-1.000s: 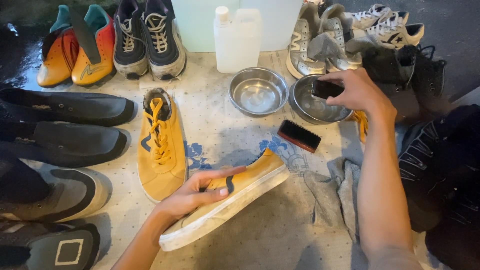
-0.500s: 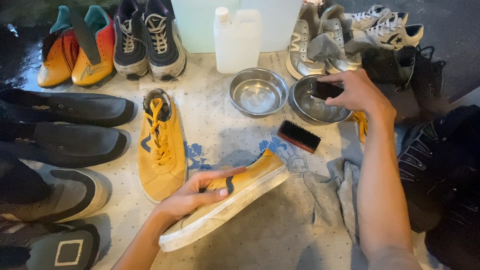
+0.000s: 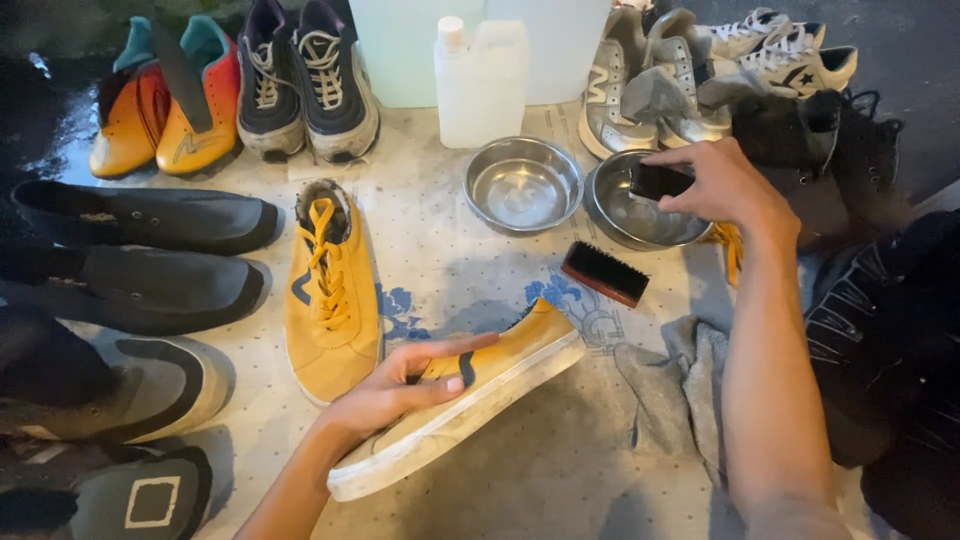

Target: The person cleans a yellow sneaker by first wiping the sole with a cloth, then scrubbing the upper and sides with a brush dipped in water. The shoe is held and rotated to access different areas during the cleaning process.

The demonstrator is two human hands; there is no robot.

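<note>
The left hand (image 3: pixel 400 390) wraps its fingers around a yellow shoe (image 3: pixel 470 395) tipped on its side near the middle, while the right hand (image 3: pixel 715 185) pinches a small dark brush (image 3: pixel 660 180) over the right metal bowl (image 3: pixel 625 215) far back.

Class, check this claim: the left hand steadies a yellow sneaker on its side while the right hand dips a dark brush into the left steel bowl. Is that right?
Not quite. In the head view the right hand holds the dark brush over the right steel bowl, not the left steel bowl. The left hand does steady the yellow sneaker on its side.
</note>
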